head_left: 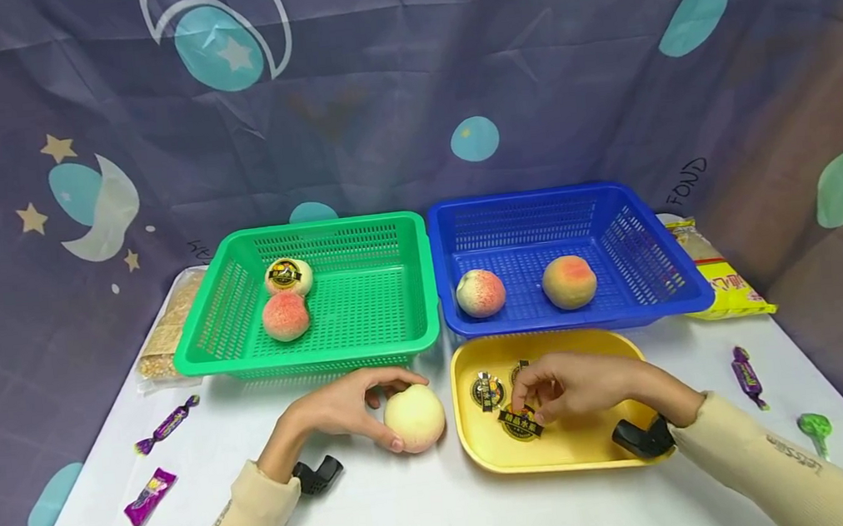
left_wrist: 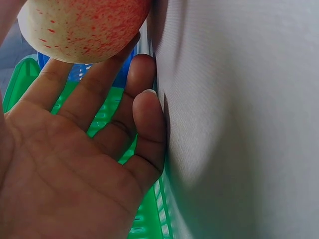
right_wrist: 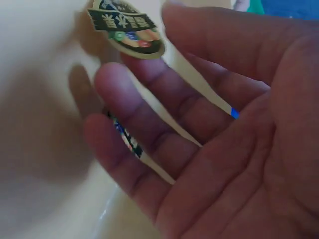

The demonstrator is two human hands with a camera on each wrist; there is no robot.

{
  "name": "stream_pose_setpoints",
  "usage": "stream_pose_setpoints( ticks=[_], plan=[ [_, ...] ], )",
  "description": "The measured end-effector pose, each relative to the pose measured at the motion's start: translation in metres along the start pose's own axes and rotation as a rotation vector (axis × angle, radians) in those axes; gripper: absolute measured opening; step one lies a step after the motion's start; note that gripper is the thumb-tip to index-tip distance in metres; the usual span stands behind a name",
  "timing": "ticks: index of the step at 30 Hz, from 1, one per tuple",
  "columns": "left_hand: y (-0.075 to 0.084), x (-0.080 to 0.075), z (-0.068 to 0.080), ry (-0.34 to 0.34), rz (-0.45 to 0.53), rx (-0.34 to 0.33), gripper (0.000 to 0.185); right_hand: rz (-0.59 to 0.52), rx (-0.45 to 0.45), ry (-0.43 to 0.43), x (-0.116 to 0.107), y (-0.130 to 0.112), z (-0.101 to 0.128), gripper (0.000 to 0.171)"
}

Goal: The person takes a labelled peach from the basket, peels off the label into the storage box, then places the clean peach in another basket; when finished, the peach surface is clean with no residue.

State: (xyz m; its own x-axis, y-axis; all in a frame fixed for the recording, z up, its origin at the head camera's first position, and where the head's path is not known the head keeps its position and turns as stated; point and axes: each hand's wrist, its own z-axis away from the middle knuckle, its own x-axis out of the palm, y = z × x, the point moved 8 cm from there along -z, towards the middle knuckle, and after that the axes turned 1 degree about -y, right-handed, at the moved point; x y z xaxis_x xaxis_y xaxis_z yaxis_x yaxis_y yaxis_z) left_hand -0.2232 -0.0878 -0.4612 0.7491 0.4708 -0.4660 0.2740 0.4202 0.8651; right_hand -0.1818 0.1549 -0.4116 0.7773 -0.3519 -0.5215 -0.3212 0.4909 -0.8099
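My left hand (head_left: 344, 408) grips a pale peach (head_left: 415, 418) on the white table, in front of the green basket. The left wrist view shows red speckles on this peach (left_wrist: 84, 30), with the lower fingers spread beside it. Inside the yellow tray (head_left: 559, 461), my right hand (head_left: 582, 382) pinches a black-and-gold fruit sticker (head_left: 520, 424) at its edge between thumb and index finger. That sticker (right_wrist: 130, 30) sits tilted at the fingertips in the right wrist view. Two similar stickers lie in the tray, one (head_left: 487, 392) at the left and one (head_left: 519, 370) partly behind the hand.
A green basket (head_left: 369, 351) holds two peaches, one (head_left: 290, 278) bearing a sticker. A blue basket (head_left: 584, 318) holds two more, unlabelled on their visible sides. Bagged goods (head_left: 164, 335) and a yellow packet (head_left: 728, 286) flank the baskets. Purple candies (head_left: 151, 496) and a green lollipop-like item (head_left: 815, 427) lie at the sides.
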Motion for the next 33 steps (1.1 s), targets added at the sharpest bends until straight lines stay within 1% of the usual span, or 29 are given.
stream_pose_setpoints(
  ticks=[4, 8, 11, 14, 19, 22, 26, 28, 33],
  plan=[
    [0.0, -0.001, 0.0, 0.001, 0.0, -0.003, 0.077, 0.074, 0.011, -0.03, 0.005, 0.0, 0.002, 0.021],
    [0.0, -0.001, 0.001, 0.004, 0.006, -0.003, 0.077, 0.195, 0.015, -0.044, 0.01, -0.003, 0.002, 0.024],
    [0.0, 0.0, 0.002, 0.005, 0.007, -0.001, 0.077, 0.256, 0.051, -0.055, 0.013, -0.004, 0.001, 0.028],
    [0.0, 0.0, 0.001, 0.004, 0.001, 0.003, 0.077, 0.294, 0.086, -0.061, 0.014, -0.006, 0.001, 0.03],
    [0.0, 0.0, 0.001, 0.007, -0.006, 0.013, 0.077, 0.366, 0.134, -0.047, 0.014, -0.007, 0.003, 0.032],
    [0.002, -0.001, 0.002, 0.014, -0.013, 0.023, 0.077, 0.359, 0.114, -0.021, 0.01, -0.009, 0.006, 0.032],
    [0.007, -0.002, 0.004, 0.012, -0.006, 0.047, 0.078, 0.286, 0.001, 0.041, 0.001, -0.014, 0.014, 0.028],
    [0.011, -0.002, 0.006, 0.006, 0.002, 0.056, 0.078, 0.252, -0.034, 0.07, -0.004, -0.014, 0.018, 0.025],
    [0.023, -0.001, 0.011, -0.01, -0.002, 0.081, 0.078, 0.206, -0.044, 0.13, -0.016, -0.011, 0.027, 0.025]
  ],
)
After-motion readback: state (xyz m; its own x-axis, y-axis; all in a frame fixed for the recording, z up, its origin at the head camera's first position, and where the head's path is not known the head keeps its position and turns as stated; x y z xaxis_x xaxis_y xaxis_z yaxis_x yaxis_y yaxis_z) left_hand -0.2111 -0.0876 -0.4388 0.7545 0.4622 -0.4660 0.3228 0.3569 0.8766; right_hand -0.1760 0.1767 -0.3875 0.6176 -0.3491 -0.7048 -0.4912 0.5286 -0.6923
